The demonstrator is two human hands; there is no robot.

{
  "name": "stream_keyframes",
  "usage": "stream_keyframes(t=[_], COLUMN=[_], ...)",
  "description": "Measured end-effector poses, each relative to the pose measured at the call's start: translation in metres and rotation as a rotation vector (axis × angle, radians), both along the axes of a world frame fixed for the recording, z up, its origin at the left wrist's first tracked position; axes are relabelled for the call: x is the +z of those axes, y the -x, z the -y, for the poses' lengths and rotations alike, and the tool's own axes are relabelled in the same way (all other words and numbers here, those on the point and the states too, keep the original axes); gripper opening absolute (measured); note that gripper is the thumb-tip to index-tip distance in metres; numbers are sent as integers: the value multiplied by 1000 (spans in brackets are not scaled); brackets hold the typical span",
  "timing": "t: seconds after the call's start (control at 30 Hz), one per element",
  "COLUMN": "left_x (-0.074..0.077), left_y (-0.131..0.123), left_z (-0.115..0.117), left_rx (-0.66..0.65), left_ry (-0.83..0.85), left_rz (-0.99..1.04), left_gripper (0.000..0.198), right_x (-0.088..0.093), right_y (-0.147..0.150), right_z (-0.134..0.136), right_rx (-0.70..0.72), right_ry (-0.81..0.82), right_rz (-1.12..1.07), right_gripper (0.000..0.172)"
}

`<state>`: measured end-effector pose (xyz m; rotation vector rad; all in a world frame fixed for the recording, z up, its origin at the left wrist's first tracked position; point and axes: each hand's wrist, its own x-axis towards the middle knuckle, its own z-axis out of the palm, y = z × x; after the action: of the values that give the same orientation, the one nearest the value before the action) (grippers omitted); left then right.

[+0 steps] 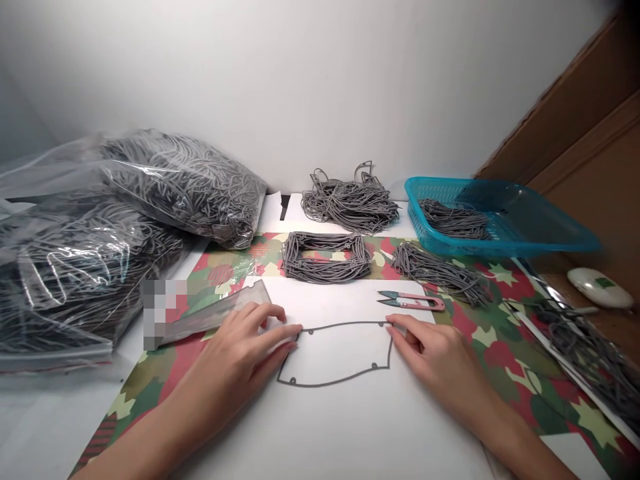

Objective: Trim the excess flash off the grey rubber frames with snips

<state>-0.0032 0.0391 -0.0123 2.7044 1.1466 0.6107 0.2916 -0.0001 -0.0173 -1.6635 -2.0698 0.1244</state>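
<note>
Frame (320, 385): left hand (245, 343) slightly parted, touching; right hand (437, 350) pinching.

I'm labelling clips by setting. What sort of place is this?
Likely a small-parts workbench, though I can't tell whether in a home or a workshop: bulging clear bags, pink-handled snips and a thin gray frame lying on white paper.

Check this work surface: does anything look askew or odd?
The gray frame between the left hand and right hand looks askew, its long edges bowed. Farther back, a loop sticks up from the tangled gray pile.
</note>
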Motion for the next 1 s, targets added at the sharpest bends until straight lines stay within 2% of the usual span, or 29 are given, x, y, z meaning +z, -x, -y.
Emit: stream_keyframes(t=[0.27, 0.47, 0.63, 0.73, 0.83, 1.0], left_x=[0, 3, 8, 12, 17, 19], left_y=[-2, -5, -4, -2, -2, -3], left_z=[-2, -1, 1, 5, 11, 12], left_rx=[-19, -55, -40, 40, 78, -65], left_ry=[29, 19, -113, -255, -305, -232], left_rz=[58, 89, 151, 245, 241, 141], left_gripper=[17, 15, 11, 13, 24, 16], right_x=[3, 6, 12, 17, 22, 24], right_y=[1, 3, 3, 1, -1, -1], right_z=[3, 2, 3, 5, 7, 8], right_rx=[-1, 7, 53, 69, 141, 308], right_ry=[19, -29, -188, -345, -415, -372], right_rz=[21, 29, -26, -76, -86, -2], right_gripper=[15, 11, 16, 18, 19, 28])
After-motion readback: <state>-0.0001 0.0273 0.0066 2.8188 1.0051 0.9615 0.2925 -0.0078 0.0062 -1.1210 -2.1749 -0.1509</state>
